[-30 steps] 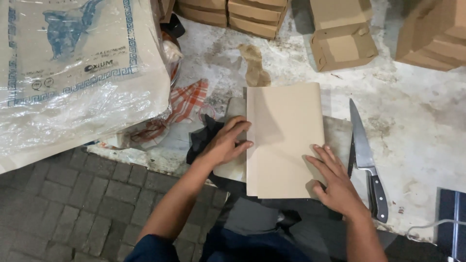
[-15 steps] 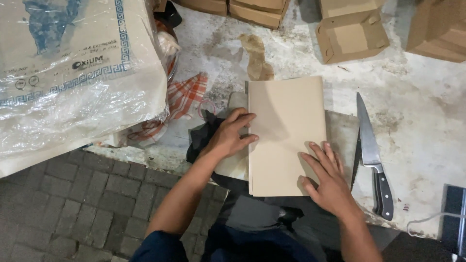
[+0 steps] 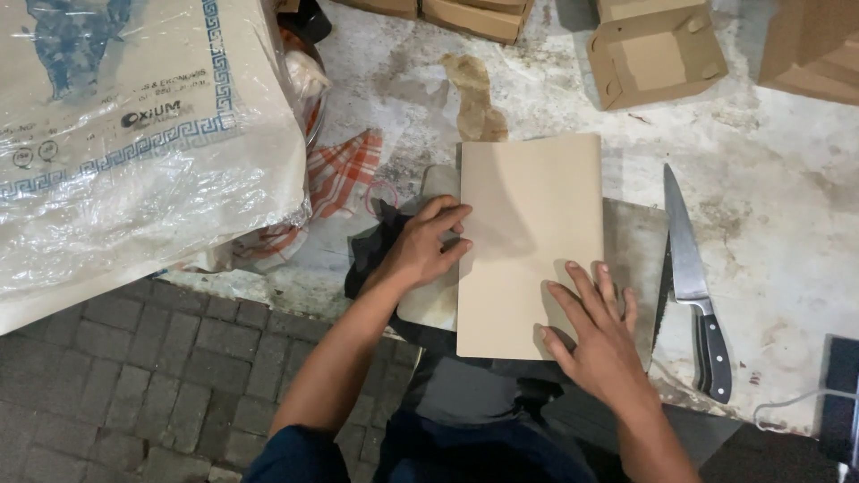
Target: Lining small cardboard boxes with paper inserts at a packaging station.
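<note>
A tan rectangular sheet of cardboard point(image 3: 528, 224) lies flat on a cutting board point(image 3: 632, 241) in front of me. My left hand point(image 3: 425, 246) rests on the sheet's left edge, fingers curled over it. My right hand point(image 3: 595, 326) lies flat on the sheet's lower right corner, fingers spread. Neither hand holds anything up. A kitchen knife point(image 3: 691, 277) with a black handle lies just right of the board, blade pointing away from me.
A large plastic-wrapped sack point(image 3: 134, 143) fills the left. A checked cloth point(image 3: 344, 170) and a dark cloth point(image 3: 371, 255) lie beside my left hand. Brown cardboard boxes point(image 3: 658, 54) stand along the far edge. Paving bricks point(image 3: 134, 385) lie lower left. A cable point(image 3: 796, 402) runs at lower right.
My left fingers have slid slightly along the sheet's left edge. My right hand stays flat on the lower right corner. The view has shifted a little.
</note>
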